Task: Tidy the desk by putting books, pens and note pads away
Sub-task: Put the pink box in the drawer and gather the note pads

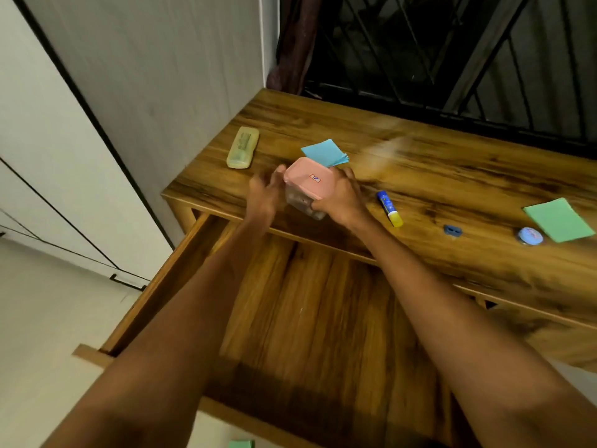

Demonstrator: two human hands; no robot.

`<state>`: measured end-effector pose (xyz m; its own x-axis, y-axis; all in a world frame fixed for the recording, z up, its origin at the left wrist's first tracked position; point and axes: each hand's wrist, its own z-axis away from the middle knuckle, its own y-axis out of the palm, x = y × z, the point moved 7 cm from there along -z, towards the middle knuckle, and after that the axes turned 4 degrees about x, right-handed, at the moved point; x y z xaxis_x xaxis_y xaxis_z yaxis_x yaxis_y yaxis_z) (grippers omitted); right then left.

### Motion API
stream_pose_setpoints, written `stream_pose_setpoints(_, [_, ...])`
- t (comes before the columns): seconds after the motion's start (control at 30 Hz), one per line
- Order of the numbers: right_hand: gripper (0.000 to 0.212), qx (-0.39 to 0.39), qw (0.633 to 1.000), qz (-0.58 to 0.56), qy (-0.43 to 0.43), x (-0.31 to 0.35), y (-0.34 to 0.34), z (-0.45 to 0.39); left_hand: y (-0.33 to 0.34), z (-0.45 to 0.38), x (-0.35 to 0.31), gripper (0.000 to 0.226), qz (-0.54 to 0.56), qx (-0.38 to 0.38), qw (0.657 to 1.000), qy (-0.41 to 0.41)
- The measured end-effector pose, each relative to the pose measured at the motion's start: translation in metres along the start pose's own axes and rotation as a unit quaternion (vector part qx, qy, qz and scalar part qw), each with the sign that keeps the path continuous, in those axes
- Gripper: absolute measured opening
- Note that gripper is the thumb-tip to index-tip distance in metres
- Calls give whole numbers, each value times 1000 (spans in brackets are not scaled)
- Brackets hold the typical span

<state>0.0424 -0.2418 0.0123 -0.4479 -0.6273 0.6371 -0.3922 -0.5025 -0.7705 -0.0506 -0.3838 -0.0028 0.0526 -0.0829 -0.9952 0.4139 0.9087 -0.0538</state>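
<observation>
A clear box with a pink lid (309,180) stands near the front edge of the wooden desk (420,176). My right hand (339,197) grips its right side. My left hand (265,195) is blurred at the box's left side with fingers apart; contact is unclear. Behind the box lies a blue note pad (324,151). A green note pad (559,219) lies at the far right. A blue and yellow glue stick (390,208) lies right of my right hand. Below my arms the desk drawer (307,302) stands open with a bare wooden bottom.
A pale yellow case (243,147) lies at the desk's left rear. A small blue sharpener (453,230) and a round blue tin (530,236) sit near the green pad. A window grille runs behind the desk. A wall and cupboard doors stand to the left.
</observation>
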Motion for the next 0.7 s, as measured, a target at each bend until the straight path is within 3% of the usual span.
stream_pose_setpoints(0.1, [82, -1, 1000, -7, -22, 20, 18, 34, -35, 9, -7, 43, -33, -14, 999, -26])
stream_pose_setpoints(0.2, [92, 60, 998, -25, -18, 39, 50, 75, -72, 30, -7, 35, -75, 3, 996, -48])
stream_pose_setpoints(0.3, [72, 100, 994, -3, -40, 61, 94, 119, -119, 54, 11, 44, -118, 10, 990, -76])
stream_pose_setpoints(0.37, [61, 149, 988, 3, -47, 66, 133, 144, -139, 69, 27, 43, -219, 48, 970, -90])
stream_pose_setpoints(0.47, [57, 210, 976, 17, -54, 62, 178, 175, -151, 90, 59, 20, -330, 132, 927, -124])
stream_pose_setpoints(0.6, [81, 262, 963, 10, -59, 64, 222, 196, -163, 101, 104, 18, -454, 239, 847, -141])
stream_pose_setpoints(0.7, [94, 259, 963, 19, -73, 76, 225, 203, -169, 98, 107, 20, -449, 236, 851, -139])
